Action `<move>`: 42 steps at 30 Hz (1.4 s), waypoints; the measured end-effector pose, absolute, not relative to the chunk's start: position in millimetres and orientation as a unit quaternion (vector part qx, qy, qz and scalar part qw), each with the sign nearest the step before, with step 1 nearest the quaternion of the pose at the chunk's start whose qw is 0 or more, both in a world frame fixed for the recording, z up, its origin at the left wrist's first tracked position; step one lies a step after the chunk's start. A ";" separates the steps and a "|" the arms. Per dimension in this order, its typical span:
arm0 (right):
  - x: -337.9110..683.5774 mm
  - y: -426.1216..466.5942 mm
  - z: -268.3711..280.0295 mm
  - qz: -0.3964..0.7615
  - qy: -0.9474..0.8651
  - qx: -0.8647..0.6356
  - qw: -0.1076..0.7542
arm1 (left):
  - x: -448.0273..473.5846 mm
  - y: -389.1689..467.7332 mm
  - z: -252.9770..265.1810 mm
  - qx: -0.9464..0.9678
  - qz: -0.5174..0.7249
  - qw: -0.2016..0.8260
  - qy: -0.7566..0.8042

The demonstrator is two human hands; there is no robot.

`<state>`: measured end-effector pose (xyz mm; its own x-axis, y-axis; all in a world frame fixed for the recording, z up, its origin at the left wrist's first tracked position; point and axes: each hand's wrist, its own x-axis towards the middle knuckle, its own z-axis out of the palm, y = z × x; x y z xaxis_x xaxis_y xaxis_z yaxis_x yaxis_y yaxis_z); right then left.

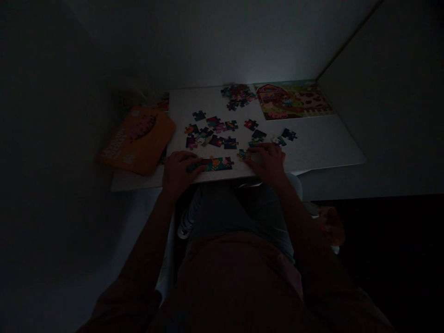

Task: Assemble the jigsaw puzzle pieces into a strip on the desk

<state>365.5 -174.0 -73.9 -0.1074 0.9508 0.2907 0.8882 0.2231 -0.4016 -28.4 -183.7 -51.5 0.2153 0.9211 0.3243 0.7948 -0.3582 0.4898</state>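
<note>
Head view: by the near edge of the worktop (312, 145), the left hand (180, 172) touches the left end of a puzzle strip (218, 163); whether it grips, I cannot tell. The right hand (269, 162) has thumb and forefinger at 1 loose piece (243, 154) just beside the strip's right end; too dim to tell if pinched. A heap of pieces (239, 95) lies at the far edge.
</note>
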 end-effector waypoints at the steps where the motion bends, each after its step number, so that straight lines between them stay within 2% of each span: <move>1: 364.4 -173.0 -74.5 0.060 -0.738 -0.625 0.249 | -29.3 -183.5 -51.7 0.774 0.286 0.110 0.555; 12: 340.8 -153.8 -68.0 0.047 -0.732 -0.649 0.201 | -19.0 -194.0 -45.1 0.756 0.282 0.052 0.589; 19: 334.0 -150.0 -76.6 0.011 -0.697 -0.671 0.253 | -22.3 -169.7 -55.9 0.728 0.305 0.060 0.611; 26: 334.2 -151.6 -76.9 0.012 -0.698 -0.668 0.258 | -37.6 -125.6 -58.6 0.775 0.248 0.097 0.574; 42: 335.8 -153.5 -77.4 0.003 -0.697 -0.665 0.270 | -35.7 -140.1 -53.1 0.729 0.270 0.076 0.625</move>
